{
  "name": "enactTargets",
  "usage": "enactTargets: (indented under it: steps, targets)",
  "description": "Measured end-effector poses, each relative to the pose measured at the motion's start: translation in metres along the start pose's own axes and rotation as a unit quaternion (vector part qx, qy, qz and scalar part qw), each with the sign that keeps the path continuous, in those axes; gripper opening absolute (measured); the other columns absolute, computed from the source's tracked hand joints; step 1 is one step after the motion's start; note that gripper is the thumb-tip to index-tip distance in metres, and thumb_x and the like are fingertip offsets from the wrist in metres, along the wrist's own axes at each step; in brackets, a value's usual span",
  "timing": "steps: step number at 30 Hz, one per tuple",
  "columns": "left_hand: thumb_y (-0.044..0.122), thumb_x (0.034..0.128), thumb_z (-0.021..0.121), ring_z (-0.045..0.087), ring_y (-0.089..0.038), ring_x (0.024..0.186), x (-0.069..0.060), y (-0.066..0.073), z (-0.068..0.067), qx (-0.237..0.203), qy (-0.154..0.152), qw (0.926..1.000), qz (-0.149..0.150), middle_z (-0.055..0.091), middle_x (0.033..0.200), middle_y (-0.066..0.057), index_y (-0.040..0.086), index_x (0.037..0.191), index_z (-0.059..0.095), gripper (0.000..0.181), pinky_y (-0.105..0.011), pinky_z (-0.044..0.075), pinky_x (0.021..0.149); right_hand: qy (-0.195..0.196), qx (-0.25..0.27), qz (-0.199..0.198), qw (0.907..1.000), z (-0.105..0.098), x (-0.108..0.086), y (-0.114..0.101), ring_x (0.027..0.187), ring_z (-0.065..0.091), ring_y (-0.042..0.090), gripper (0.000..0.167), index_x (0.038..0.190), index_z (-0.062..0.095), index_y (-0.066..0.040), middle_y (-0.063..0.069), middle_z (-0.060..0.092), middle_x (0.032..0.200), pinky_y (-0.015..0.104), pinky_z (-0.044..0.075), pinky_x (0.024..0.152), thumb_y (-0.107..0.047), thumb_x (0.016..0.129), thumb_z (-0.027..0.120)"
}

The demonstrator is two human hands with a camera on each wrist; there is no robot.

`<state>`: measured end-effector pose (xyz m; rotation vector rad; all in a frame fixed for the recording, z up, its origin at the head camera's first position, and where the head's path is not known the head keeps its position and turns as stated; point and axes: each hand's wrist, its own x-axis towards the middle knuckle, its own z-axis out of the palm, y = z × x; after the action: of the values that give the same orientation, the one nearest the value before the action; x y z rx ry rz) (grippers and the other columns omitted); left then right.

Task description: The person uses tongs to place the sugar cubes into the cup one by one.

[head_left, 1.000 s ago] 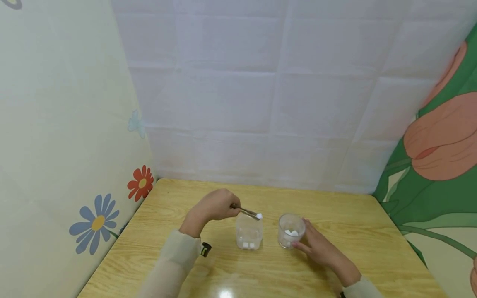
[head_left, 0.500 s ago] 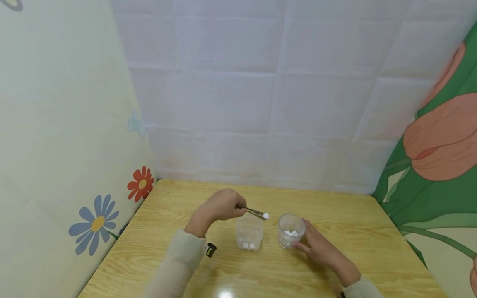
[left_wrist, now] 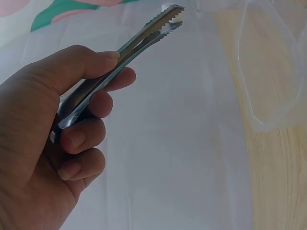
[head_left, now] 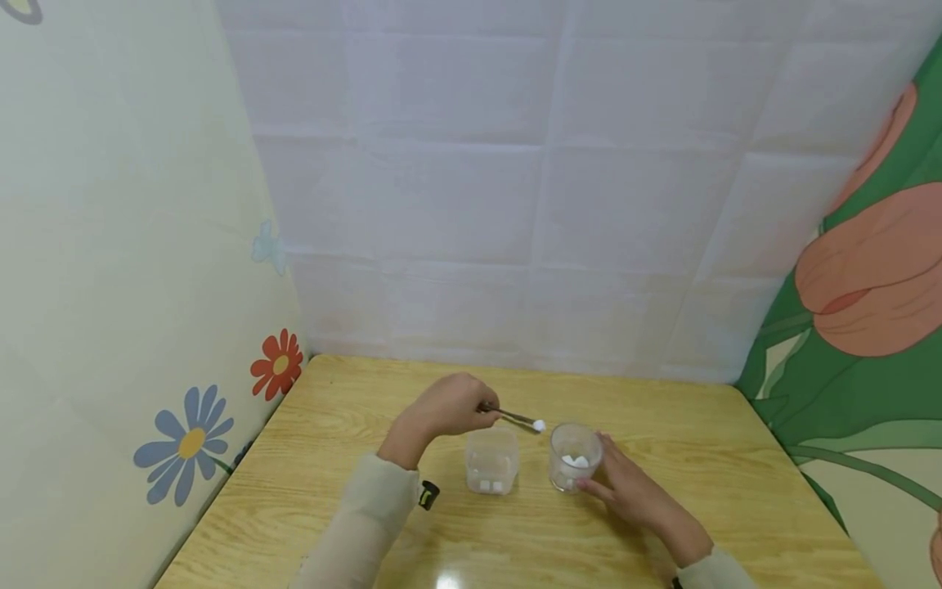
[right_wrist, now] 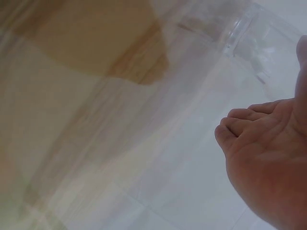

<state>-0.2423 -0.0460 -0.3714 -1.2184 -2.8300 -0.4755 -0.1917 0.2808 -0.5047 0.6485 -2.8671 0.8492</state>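
My left hand (head_left: 455,405) grips small metal tongs (head_left: 518,416), thumb on one side and fingers curled on the other in the left wrist view. Their serrated tips pinch a small white cube (head_left: 540,426), just left of the rim of a clear glass (head_left: 567,483). White pieces (head_left: 577,461) lie inside the glass, which stands upright on the table. With thumb in front and fingers behind, my right hand (head_left: 625,487) holds the glass from its right side. Below the left hand is a clear plastic box (head_left: 491,460) with white cubes (head_left: 491,486) at its near end.
The wood-grain table (head_left: 412,540) meets a creased white cloth backdrop (head_left: 471,204) at its far edge. Flower-printed cloths hang at the left (head_left: 88,286) and right (head_left: 868,393).
My left hand has moved right, carrying the tongs and the white cube from above the box toward the glass's rim. The right hand, glass and box have stayed in place.
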Motion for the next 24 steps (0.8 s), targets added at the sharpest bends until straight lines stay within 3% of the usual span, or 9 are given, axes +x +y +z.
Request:
enactTargets:
  steps: [8,24]
  targets:
    - [0.024,0.0994,0.065,0.048,0.000,0.056,0.010,0.003,0.005,0.005,0.005,0.9999,0.007,0.065,0.075,0.015,0.020,0.092,0.078,0.016,-0.021,0.044,0.060,0.000,-0.002,-0.004,1.0000,-0.001,-0.001,-0.002,0.142,0.029,0.056,0.081,0.150,0.034,0.011,0.039,0.033,0.152,0.067,0.028,0.110,-0.038,0.096,0.069]
    - [0.025,0.1006,0.063,0.048,0.000,0.056,0.024,0.011,0.016,0.007,-0.009,0.9999,0.013,0.066,0.076,0.015,0.020,0.095,0.079,0.017,-0.019,0.041,0.059,-0.011,0.007,0.005,0.9999,0.000,0.001,0.000,0.143,0.025,0.055,0.085,0.152,0.030,0.011,0.038,0.029,0.154,0.066,0.026,0.112,-0.041,0.096,0.067]
